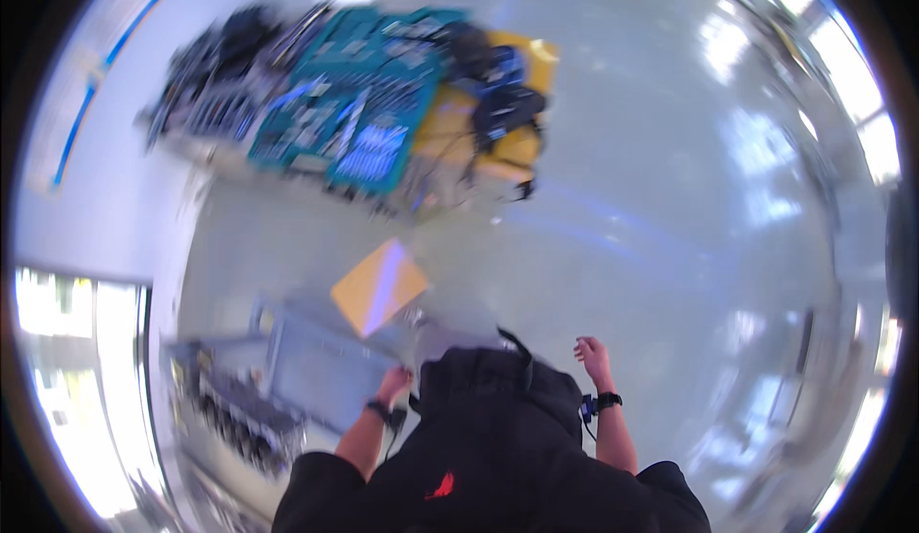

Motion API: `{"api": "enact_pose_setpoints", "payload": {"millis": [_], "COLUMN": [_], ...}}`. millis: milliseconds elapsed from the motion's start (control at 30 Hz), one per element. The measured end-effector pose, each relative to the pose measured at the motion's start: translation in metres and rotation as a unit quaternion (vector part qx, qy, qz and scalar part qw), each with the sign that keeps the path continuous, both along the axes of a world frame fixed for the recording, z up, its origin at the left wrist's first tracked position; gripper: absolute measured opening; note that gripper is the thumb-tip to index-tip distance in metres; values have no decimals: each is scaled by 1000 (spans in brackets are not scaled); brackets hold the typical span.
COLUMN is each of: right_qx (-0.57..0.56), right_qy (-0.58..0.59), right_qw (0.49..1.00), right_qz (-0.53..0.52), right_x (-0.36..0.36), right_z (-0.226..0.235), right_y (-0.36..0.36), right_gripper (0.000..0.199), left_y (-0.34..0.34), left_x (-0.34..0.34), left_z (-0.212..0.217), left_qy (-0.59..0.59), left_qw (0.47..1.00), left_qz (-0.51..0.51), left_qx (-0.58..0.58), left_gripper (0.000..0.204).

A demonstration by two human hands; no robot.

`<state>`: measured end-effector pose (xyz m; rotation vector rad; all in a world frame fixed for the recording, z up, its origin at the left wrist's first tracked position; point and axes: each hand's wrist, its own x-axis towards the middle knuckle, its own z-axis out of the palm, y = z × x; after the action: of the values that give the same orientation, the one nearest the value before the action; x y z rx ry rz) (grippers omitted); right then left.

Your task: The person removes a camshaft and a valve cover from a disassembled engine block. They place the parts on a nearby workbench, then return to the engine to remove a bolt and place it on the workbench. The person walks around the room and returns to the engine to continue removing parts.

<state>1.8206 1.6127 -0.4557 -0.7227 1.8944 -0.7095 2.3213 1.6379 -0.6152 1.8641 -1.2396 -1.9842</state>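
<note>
My left hand (395, 383) hangs beside my body, close to the grey flat top of a low bench or cart (321, 372). Its fingers are small and smeared, and nothing shows in it. On the other side, my right hand (593, 355) is held out over the grey floor, with its fingers loosely bent and partly apart. It touches nothing that I can see. Each wrist wears a dark band with a small device and a cable. A black bag or bundled dark cloth (488, 380) sits against my front, between the hands.
Ahead to the left, a table bears teal tool trays (373, 83), dark metal parts (215, 74) and black straps or gear (507, 112) on a yellow surface. A yellow square panel (379, 287) lies nearer. An engine-like metal block (249, 418) stands at the lower left.
</note>
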Motion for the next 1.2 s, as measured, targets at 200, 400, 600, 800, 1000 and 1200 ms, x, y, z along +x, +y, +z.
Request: {"api": "enact_pose_setpoints", "payload": {"millis": [200, 400, 600, 800, 1000, 1200], "right_qx": [0, -15, -7, -8, 149, -5], "right_qy": [91, 99, -10, -126, -218, -181], "right_qw": [982, 914, 848, 714, 689, 628], "right_qz": [-164, -392, -530, -688, -675, -757], "right_x": [-120, -172, -172, -209, -278, -418], "right_z": [49, 20, -2, -44, -9, 20], "right_y": [102, 182, 184, 187, 198, 127], "right_gripper": [26, 26, 25, 24, 23, 23], "left_y": [-62, -184, -226, -258, -297, -340], "left_x": [-169, -416, -594, -742, -905, -1048], "left_z": [66, 120, 152, 166, 219, 267], "left_qy": [-11, 56, 96, 105, 124, 179], "left_qw": [983, 957, 915, 876, 833, 804], "left_qz": [-173, -284, -391, -470, -539, -567], "left_qx": [67, 5, -12, 7, 9, -7], "left_gripper": [23, 23, 22, 22, 22, 22]}}
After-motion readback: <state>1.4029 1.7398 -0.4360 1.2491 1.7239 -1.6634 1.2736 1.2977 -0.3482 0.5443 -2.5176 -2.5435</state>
